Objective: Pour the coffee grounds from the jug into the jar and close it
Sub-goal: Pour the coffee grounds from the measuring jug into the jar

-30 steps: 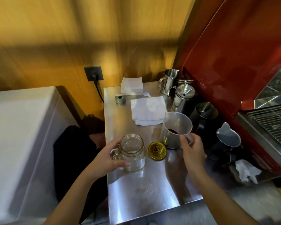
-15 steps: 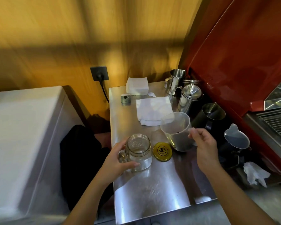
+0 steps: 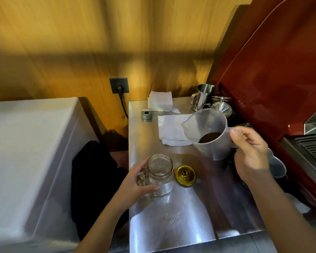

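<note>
Brushed stainless-steel bench (image 3: 171, 225), reflective, scuffed, square front edge in view; near half is bare metal. Right hand (image 3: 252, 154) is closed on the handle of a translucent plastic measuring jug (image 3: 208, 132), held off the bench and tilted, spout pointing left toward the jar. Dark brown coffee grounds (image 3: 209, 137) sit in a small heap at the jug's bottom. Left hand (image 3: 135, 181) is wrapped around a clear glass mason-style jar with a side handle (image 3: 160, 175), thumb across its front; jar stands upright on the bench near the left edge, mouth open, threaded rim visible, and looks empty. Round gold metal lid (image 3: 185, 175) lies flat just right of the jar, touching or nearly so, I can't tell which. Folded white cloth (image 3: 171, 130) lies behind the jug, a stack of white paper napkins (image 3: 160, 103) at the back edge, a small grey metal block (image 3: 146, 115) beside it. Polished steel pitcher (image 3: 202, 99) and steel funnel (image 3: 222, 108) crowd the back right corner against a glossy red machine housing (image 3: 272, 70). White smooth-topped appliance (image 3: 26, 152) flanks the bench on the left, across a dark gap.
</note>
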`<state>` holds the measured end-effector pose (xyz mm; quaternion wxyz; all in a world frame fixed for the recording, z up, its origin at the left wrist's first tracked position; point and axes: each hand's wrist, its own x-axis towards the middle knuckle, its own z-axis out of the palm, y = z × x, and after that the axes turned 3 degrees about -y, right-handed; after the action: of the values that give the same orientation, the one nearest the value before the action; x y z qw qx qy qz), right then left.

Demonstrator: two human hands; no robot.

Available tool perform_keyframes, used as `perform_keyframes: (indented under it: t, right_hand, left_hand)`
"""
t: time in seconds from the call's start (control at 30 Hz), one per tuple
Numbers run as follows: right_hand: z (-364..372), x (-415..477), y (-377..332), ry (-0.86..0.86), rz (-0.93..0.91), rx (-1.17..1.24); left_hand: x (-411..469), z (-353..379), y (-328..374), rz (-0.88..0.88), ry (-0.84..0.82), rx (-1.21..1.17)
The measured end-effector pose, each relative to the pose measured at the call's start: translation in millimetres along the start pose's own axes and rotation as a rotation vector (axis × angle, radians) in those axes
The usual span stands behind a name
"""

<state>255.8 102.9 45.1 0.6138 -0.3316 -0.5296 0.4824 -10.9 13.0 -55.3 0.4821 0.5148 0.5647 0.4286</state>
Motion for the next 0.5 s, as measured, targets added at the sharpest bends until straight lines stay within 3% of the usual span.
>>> perform_keyframes:
  t: [0.2, 0.5]
  right_hand:
    - [3.7, 4.0, -10.2, -0.132, 0.051, -0.007]
    - [27.8, 19.2, -28.2, -0.367, 0.01, -0.362]
  left_hand:
    - [0.6, 1.0, -3.7, -0.008, 0.007, -0.034]
    - [-0.8, 3.1, -1.8, 0.016, 0.03, -0.009]
